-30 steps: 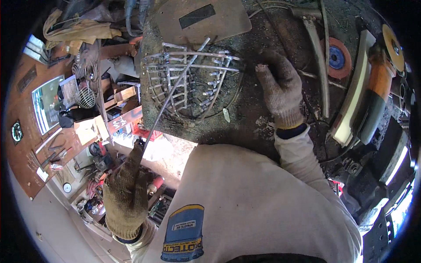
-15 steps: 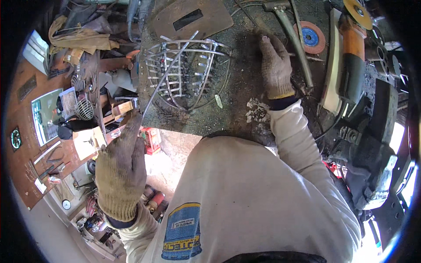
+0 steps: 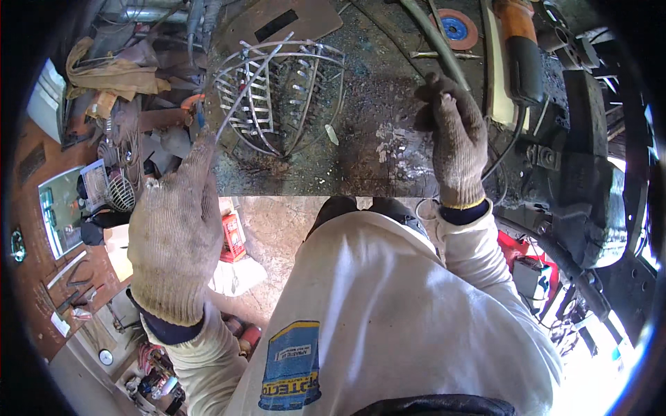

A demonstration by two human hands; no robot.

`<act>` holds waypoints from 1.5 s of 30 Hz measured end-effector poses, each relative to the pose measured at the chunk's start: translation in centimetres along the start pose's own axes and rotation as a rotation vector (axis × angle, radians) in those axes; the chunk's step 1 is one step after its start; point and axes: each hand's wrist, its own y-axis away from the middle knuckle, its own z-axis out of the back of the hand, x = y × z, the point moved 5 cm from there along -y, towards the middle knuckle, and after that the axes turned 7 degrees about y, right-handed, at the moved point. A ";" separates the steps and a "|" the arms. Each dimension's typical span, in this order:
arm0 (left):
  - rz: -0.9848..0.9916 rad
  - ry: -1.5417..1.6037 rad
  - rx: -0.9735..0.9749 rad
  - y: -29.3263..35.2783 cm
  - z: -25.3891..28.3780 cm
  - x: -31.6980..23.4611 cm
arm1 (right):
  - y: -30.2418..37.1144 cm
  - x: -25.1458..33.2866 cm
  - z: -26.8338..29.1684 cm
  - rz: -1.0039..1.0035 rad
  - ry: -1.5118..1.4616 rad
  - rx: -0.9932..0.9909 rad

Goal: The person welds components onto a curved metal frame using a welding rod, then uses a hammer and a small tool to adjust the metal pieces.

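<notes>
My left hand (image 3: 177,236), in a knitted work glove, is closed on the near end of a thin steel rod (image 3: 239,97). This rod runs up across a curved openwork steel frame (image 3: 298,100) with rib-like short bars, lying on the dark worktable (image 3: 374,166). To the right, my gloved right hand (image 3: 454,139) hovers at the lower end of a hammer's metal handle (image 3: 436,33). Its shaded fingers look apart and I see no firm grip. The hammer's head is out of view.
An angle grinder (image 3: 520,62) and a flap disc (image 3: 454,28) lie at the far right. Behind the frame is a slotted metal plate (image 3: 277,24). A pale chip (image 3: 331,134) sits near the frame. A cluttered brown bench (image 3: 41,277) stands at left.
The view has shifted, so the table's things sit higher and further left. My right hand has come back and rightward across the table to the hammer handle's end. My left hand keeps the rod.
</notes>
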 end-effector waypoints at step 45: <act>-0.338 -0.187 -0.139 -2.7 -1.1 0.5 | 17.3 2.3 23.6 0.224 0.673 -1.381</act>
